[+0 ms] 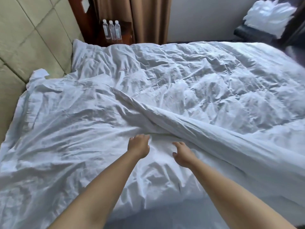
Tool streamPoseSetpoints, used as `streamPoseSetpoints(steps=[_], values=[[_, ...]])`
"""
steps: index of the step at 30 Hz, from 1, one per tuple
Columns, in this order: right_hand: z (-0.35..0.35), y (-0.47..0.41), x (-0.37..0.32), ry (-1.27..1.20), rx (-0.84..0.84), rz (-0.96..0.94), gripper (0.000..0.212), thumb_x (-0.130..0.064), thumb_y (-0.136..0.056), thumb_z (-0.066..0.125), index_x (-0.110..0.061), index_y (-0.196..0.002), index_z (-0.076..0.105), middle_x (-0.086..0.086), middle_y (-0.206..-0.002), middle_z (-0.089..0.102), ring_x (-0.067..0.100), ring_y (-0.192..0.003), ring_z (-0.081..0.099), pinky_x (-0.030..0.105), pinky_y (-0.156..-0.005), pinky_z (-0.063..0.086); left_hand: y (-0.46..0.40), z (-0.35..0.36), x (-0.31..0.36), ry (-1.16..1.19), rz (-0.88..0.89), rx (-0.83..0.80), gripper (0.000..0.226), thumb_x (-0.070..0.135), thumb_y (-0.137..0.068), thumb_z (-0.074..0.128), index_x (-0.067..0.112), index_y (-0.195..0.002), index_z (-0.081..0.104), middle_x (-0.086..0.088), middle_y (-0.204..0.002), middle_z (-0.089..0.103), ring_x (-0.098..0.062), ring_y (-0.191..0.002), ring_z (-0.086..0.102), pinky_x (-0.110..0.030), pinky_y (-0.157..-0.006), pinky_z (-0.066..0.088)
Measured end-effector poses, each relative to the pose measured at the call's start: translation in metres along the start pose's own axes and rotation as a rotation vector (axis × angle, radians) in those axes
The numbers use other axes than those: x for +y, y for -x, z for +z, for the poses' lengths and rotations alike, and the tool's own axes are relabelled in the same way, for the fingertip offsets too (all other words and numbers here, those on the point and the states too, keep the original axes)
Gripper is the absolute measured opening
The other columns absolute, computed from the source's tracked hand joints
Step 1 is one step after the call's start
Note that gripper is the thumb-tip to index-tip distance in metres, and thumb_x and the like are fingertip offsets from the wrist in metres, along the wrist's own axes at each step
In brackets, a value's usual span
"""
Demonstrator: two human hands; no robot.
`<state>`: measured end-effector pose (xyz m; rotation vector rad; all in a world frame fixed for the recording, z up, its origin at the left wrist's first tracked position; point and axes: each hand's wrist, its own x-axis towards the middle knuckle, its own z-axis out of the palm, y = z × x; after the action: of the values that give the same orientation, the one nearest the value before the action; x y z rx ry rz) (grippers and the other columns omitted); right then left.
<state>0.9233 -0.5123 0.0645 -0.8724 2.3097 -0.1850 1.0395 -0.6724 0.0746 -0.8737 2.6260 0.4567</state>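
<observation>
Well apart from the padded headboard [24, 47], left-hand fingers [146, 138] curl down into a raised fold of the white duvet [198, 83], gripping it. The left hand [139, 144] sits nearer the headboard than the right hand [182, 154], whose bent fingers touch the cloth; whether they grip it is unclear. The rumpled duvet covers the bed, one edge touching the headboard. Three water bottles [112, 30] stand just past the headboard's far end.

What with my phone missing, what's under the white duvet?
Only the wrinkled top of the white duvet shows, with the left hand and right hand on it. Whatever lies beneath is covered.
</observation>
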Motion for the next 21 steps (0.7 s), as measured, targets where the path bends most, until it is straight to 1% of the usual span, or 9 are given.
streamPoseSetpoints(steps=[3,6,8,12,14,16,17,19,21], values=[[-0.014,-0.013,0.041,-0.007,0.002,0.029,0.054,-0.022,-0.094,0.043,-0.02,-0.146,0.029,0.005,-0.149,0.03,0.027,-0.132,0.039,0.035,-0.103,0.038,-0.018,0.004,0.04,-0.028,0.023,-0.018,0.054,0.021,-0.095,0.043,0.022,-0.147,0.03,-0.002,-0.147,0.038,-0.023,-0.135,0.033,-0.036,-0.109,0.028],[-0.027,-0.03,0.086,0.062,-0.002,-0.023,0.05,-0.015,-0.093,0.042,-0.019,-0.142,0.033,0.007,-0.143,0.034,0.029,-0.127,0.041,0.037,-0.099,0.042,-0.035,0.013,0.083,-0.096,0.037,-0.009,0.055,0.018,-0.092,0.045,0.023,-0.146,0.031,-0.002,-0.147,0.036,-0.023,-0.135,0.033,-0.038,-0.11,0.027],[-0.036,-0.042,0.117,0.112,-0.032,-0.066,0.049,-0.011,-0.093,0.041,-0.017,-0.141,0.034,0.008,-0.141,0.034,0.031,-0.125,0.042,0.039,-0.098,0.043,-0.043,0.022,0.114,-0.094,0.005,-0.029,0.055,0.016,-0.092,0.045,0.023,-0.145,0.033,-0.002,-0.145,0.038,-0.024,-0.133,0.034,-0.038,-0.109,0.028],[-0.045,-0.057,0.182,-0.016,-0.1,0.012,0.054,-0.01,-0.09,0.041,-0.013,-0.144,0.033,0.011,-0.142,0.034,0.034,-0.126,0.042,0.037,-0.101,0.04,-0.06,0.044,0.178,-0.12,-0.038,-0.091,0.056,0.014,-0.09,0.047,0.024,-0.143,0.034,-0.001,-0.144,0.037,-0.024,-0.13,0.037,-0.036,-0.106,0.031],[-0.046,-0.065,0.211,-0.041,-0.062,0.045,0.054,-0.011,-0.088,0.044,-0.012,-0.142,0.034,0.011,-0.14,0.035,0.033,-0.125,0.042,0.038,-0.1,0.04,-0.074,0.054,0.206,-0.127,-0.021,-0.118,0.059,0.012,-0.09,0.049,0.024,-0.145,0.031,-0.002,-0.148,0.032,-0.024,-0.133,0.034,-0.036,-0.108,0.029],[-0.046,-0.072,0.232,0.02,-0.001,0.056,0.052,-0.017,-0.089,0.048,-0.013,-0.139,0.035,0.01,-0.138,0.034,0.031,-0.125,0.04,0.039,-0.099,0.039,-0.089,0.059,0.228,-0.132,-0.006,-0.128,0.064,0.008,-0.089,0.049,0.025,-0.147,0.028,-0.003,-0.153,0.024,-0.024,-0.138,0.028,-0.038,-0.112,0.025],[-0.044,-0.074,0.24,0.083,0.019,0.044,0.054,-0.023,-0.089,0.051,-0.014,-0.14,0.033,0.01,-0.141,0.031,0.03,-0.128,0.038,0.04,-0.101,0.037,-0.096,0.062,0.236,-0.152,0.003,-0.124,0.069,0.004,-0.087,0.048,0.026,-0.148,0.026,-0.004,-0.155,0.02,-0.024,-0.14,0.025,-0.039,-0.113,0.024],[-0.034,-0.077,0.253,0.217,0.027,0.001,0.068,-0.032,-0.091,0.052,-0.016,-0.149,0.019,0.01,-0.153,0.015,0.028,-0.138,0.026,0.041,-0.108,0.029,-0.109,0.071,0.247,-0.214,0.016,-0.134,0.077,-0.003,-0.084,0.048,0.027,-0.15,0.02,-0.006,-0.158,0.01,-0.026,-0.144,0.015,-0.043,-0.116,0.02],[-0.021,-0.082,0.266,0.337,0.049,-0.019,0.074,-0.027,-0.093,0.048,-0.016,-0.153,0.007,0.012,-0.159,0.001,0.029,-0.144,0.015,0.044,-0.113,0.021,-0.125,0.08,0.251,-0.28,0.029,-0.146,0.085,-0.006,-0.084,0.048,0.03,-0.151,0.01,-0.006,-0.16,-0.003,-0.026,-0.147,0.002,-0.046,-0.118,0.013]])
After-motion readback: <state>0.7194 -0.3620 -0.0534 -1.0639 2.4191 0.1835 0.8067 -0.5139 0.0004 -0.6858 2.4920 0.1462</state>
